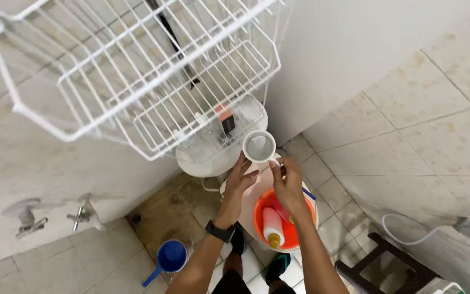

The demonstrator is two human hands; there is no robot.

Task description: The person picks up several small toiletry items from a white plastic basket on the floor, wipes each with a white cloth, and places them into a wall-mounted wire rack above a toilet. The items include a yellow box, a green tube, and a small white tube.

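Observation:
A white cup is held up in front of me, its open mouth facing the camera. My left hand grips it from below, with a dark watch on that wrist. My right hand pinches the cup's handle at its right side. Just behind the cup hang white wire shelves fixed in the wall corner; the lower shelf holds a small dark bottle with a red cap.
Below stands a white toilet tank. An orange bucket holds a white bottle with a yellow cap. A blue scoop lies on the tiled floor. Wall taps are at left; a hose and sprayer at right.

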